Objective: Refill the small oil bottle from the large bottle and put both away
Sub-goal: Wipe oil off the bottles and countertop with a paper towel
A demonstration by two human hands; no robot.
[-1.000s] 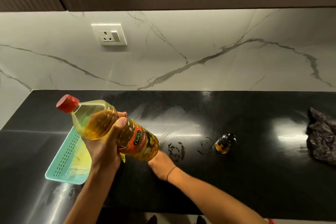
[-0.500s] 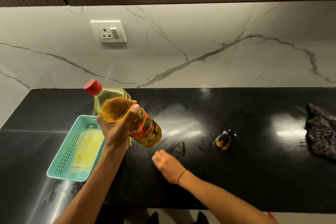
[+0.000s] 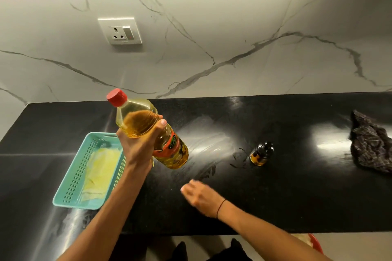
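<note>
Lifted higher and more upright now, big bottle (image 3: 148,131) gripped in left hand (image 3: 140,144), right hand (image 3: 201,196) loose and empty, small bottle (image 3: 261,153) waiting on desk (image 3: 297,186); best twist red cap (image 3: 116,97) off slowly.

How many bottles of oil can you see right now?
2. The large bottle, red-capped, is held tilted in the left hand above the counter. The small bottle stands on the black counter, right of centre.
</note>
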